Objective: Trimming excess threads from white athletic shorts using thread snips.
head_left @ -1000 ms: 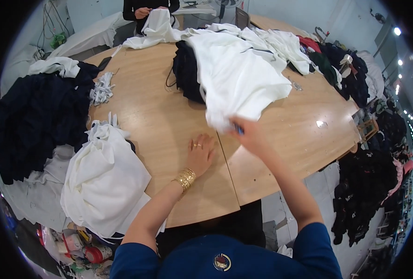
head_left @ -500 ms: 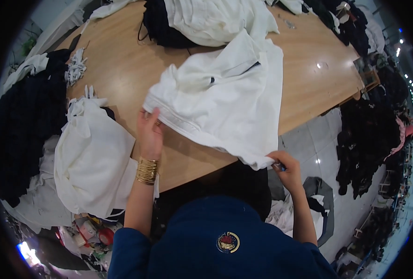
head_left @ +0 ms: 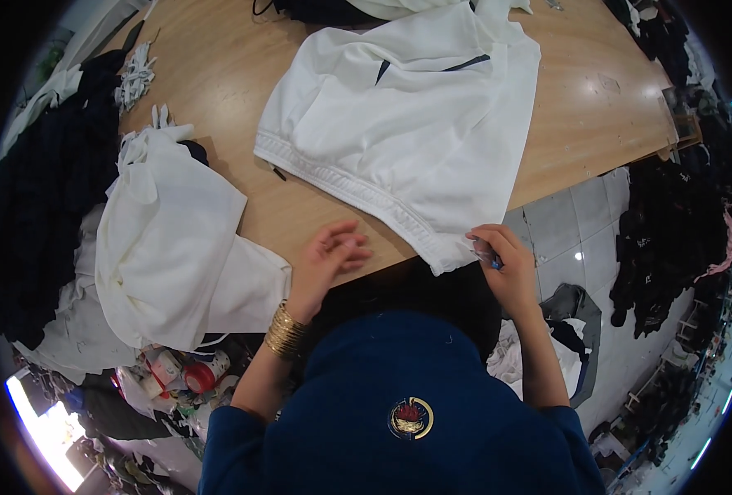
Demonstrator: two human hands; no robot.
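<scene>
A white garment [head_left: 415,115] with a gathered elastic band along its near edge lies spread on the table. Two dark narrow strips show on its upper part, and a small dark tab pokes out by the band's left end. My left hand [head_left: 329,260], wearing gold bangles, is off the cloth just below the band, fingers loosely curled and apart, holding nothing. At the band's right corner, my right hand [head_left: 508,260] pinches the cloth edge. Tucked in that same hand is a small shiny bluish tool [head_left: 487,253]; its exact kind is mostly hidden by the fingers.
The wooden table [head_left: 588,124] has its near edge by my body. Left of me hangs a pile of white cloth [head_left: 164,239], beside dark fabric [head_left: 48,198]. A grey bin [head_left: 584,318] with white scraps stands on the floor to the right, near dark garments [head_left: 671,235].
My left hand has let go of the band and drawn back toward me. The garment now lies flatter, with its band stretched out; my right hand stays at the corner.
</scene>
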